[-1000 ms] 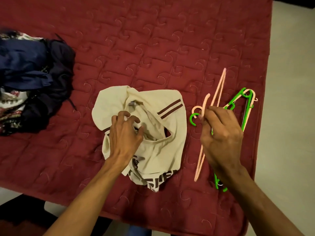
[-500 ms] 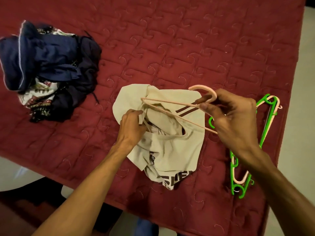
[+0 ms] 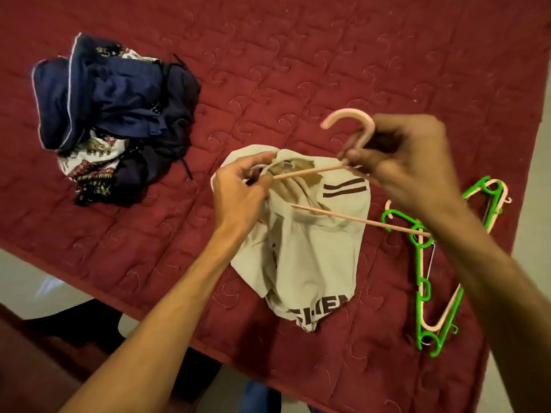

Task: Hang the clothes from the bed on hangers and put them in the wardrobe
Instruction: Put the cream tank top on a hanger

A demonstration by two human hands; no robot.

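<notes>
One pink hanger [image 3: 343,216] arm now inside the shirt [image 3: 313,257] collar

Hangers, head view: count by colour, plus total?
Pink: 2, the held pink hanger in the right hand and the stacked pink hanger lying to the right.
Green: 1, the green hanger in that same stack.
Total: 3. The stacked ones overlap, so another could be hidden.

Beige shirt [image 3: 310,251] crumpled on bed; pink hanger [image 3: 310,171] entering collar
</notes>
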